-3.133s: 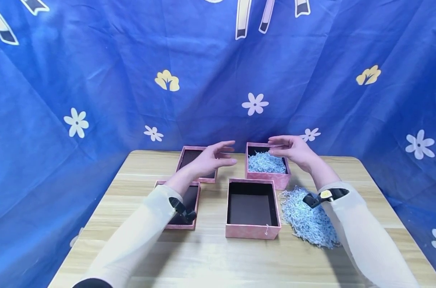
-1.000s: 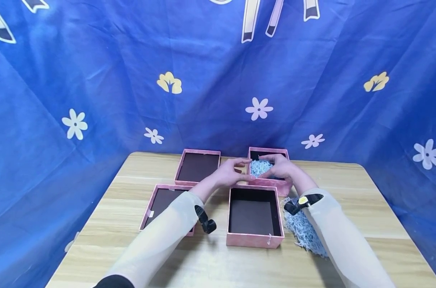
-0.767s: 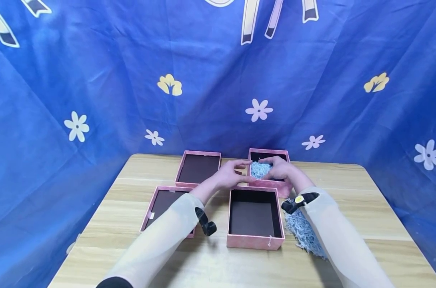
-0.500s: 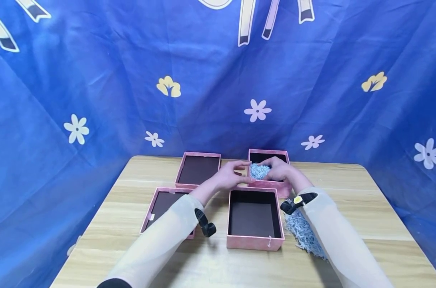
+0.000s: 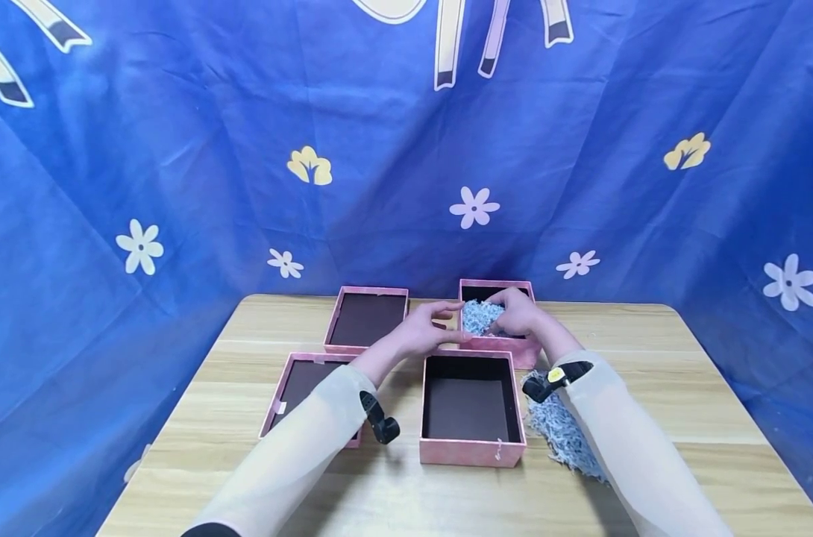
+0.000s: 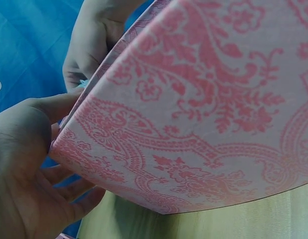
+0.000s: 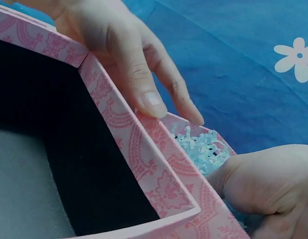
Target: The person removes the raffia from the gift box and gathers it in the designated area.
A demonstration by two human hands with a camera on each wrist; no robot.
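Note:
A pink patterned box (image 5: 500,344) with a dark inside stands at the back right and holds light-blue shredded paper (image 5: 479,317). My right hand (image 5: 519,317) reaches in over its right side, fingers curled into the shredded paper; the fingertips are buried. My left hand (image 5: 420,328) is at the same box's left side. In the right wrist view its thumb and index finger are stretched out along the box's corner. The right wrist view also shows my right hand (image 7: 273,189) low at the box wall, close beside a tuft of the paper.
A second pink box (image 5: 472,451) stands in front, close to the back one. Two shallow pink lids, a far lid (image 5: 334,348) and a near lid (image 5: 275,406), lie on the left. Loose shredded paper (image 5: 567,440) is heaped under my right forearm. A blue curtain (image 5: 406,149) hangs behind the table.
Both hands came down from above the table to the back-right box. In the last second my right hand shifted slightly left and deeper into the shredded paper, while my left stayed at the box's side.

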